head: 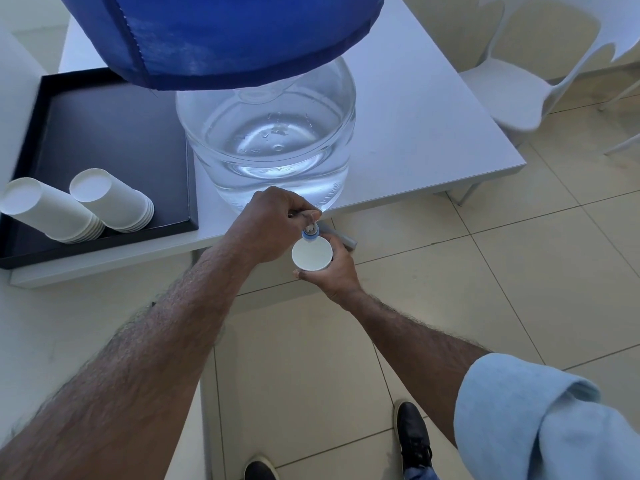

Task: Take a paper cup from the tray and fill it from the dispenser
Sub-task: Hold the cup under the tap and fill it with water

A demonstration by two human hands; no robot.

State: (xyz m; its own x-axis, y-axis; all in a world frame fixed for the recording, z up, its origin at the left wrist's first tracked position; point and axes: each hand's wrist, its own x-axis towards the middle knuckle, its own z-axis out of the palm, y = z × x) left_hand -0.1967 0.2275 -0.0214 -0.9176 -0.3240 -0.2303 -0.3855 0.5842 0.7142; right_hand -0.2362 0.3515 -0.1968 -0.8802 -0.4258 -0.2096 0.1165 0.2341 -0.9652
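- Head view, nearest first: two black shoes [414, 438] stand on the pale tiled floor [450, 271], and a rolled light-blue sleeve [540, 420] covers the right upper arm, while both forearms reach forward.
- Right hand [332, 271] is curled around the white paper cup [311, 255], fingers wrapped on its wall; the cup is upright, its open mouth facing up, held off the edge of the surface and directly under the small blue-and-white tap [310, 233].
- Left hand [277, 223] is closed in a pinch on the tap, thumb and fingertips [313, 214] pressed on its top; whether the valve is already open I cannot tell, and no stream is visible.
- Step in hand, as I judge it: the filling. A cup is already taken and is placed beneath the spout.
- Next move calls for working the tap with the left hand while the right keeps the cup level and centred, then shutting the tap before the rim is reached.
- Farther on, the clear round water dispenser bottle [266, 140] stands on the white surface [433, 133] near its front edge, with a blue fabric cover [214, 32] above it.
- Left of it, the black rectangular tray [114, 133] carries two stacks of white paper cups [83, 209] lying on their sides.
- Beyond the surface stands a white plastic chair [512, 95].
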